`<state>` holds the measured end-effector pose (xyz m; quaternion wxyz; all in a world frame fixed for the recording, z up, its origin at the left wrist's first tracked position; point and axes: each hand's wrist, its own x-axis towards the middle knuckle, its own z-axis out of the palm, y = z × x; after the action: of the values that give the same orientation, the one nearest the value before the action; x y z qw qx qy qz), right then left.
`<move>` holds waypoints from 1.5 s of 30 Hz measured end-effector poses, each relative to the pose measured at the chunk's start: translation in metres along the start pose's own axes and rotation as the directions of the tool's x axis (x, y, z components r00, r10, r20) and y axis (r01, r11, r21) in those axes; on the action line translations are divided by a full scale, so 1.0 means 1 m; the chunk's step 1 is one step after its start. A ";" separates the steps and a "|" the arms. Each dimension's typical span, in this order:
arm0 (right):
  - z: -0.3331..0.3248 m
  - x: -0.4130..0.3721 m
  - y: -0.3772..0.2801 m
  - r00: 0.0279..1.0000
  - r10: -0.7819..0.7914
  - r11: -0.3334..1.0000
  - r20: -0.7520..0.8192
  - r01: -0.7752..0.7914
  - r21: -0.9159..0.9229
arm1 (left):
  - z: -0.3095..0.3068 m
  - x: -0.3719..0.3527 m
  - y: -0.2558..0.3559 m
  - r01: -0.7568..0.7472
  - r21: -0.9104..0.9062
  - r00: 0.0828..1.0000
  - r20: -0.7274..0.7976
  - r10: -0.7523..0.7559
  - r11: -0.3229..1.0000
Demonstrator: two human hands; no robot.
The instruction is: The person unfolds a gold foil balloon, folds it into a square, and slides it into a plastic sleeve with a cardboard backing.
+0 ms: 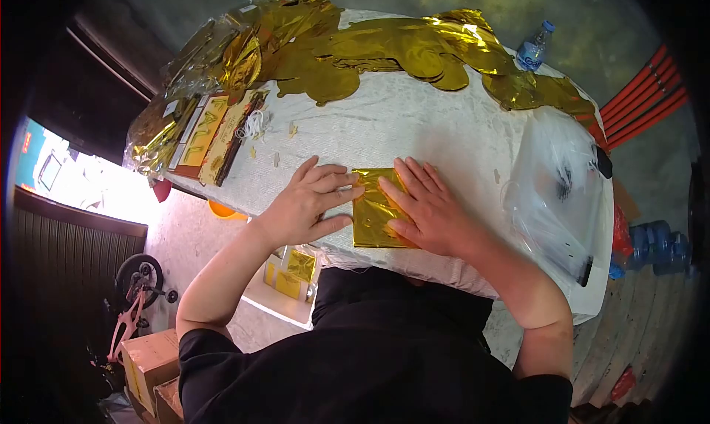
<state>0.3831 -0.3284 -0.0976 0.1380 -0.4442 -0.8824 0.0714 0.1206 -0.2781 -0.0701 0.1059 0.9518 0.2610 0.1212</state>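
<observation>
A folded gold foil packet (373,215) lies flat on the white-covered table (347,124) near its front edge. My right hand (429,211) rests on the packet's right part, palm down, with its fingers spread. At the packet's left edge is my left hand (314,202), its fingers apart and their tips reaching the foil. Neither hand grips anything that shows. The part of the packet beneath my right hand is hidden.
Flat gold foil shapes (392,51) cover the table's far side. Printed packets (211,139) and white string (254,126) lie left. Clear plastic bags (558,191) lie right, and a water bottle (534,47) stands at the far right. Below is a box with gold packets (292,275).
</observation>
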 end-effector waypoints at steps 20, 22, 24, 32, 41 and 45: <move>0.010 -0.001 0.029 0.996 0.091 0.824 -0.004 -0.073 0.561 | 0.002 0.006 0.006 0.000 -0.212 1.000 0.006 0.001 0.977; 0.004 0.000 0.047 0.993 0.115 0.503 -0.010 -0.050 0.863 | 0.002 0.007 0.010 0.013 -0.192 1.000 0.012 -0.011 0.981; -0.007 -0.001 0.057 0.959 0.283 0.130 0.009 -0.048 0.990 | 0.002 0.007 0.012 0.030 -0.172 0.999 0.017 -0.027 0.985; -0.018 -0.006 0.051 0.921 0.373 0.514 -0.114 -0.103 0.852 | 0.004 0.007 0.011 0.033 -0.144 0.999 0.015 -0.032 0.989; -0.004 -0.003 0.021 0.980 0.034 0.962 -0.194 0.020 0.271 | 0.005 0.006 0.012 0.041 -0.131 0.999 0.021 -0.038 0.991; 0.007 -0.008 0.016 0.998 0.006 0.998 -0.058 -0.002 0.067 | 0.005 0.004 0.014 0.053 -0.112 0.998 0.036 -0.049 0.992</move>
<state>0.3972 -0.3254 -0.1094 0.1782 -0.4430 -0.8742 0.0881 0.1324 -0.2885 -0.0705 0.1670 0.9392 0.2763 0.1172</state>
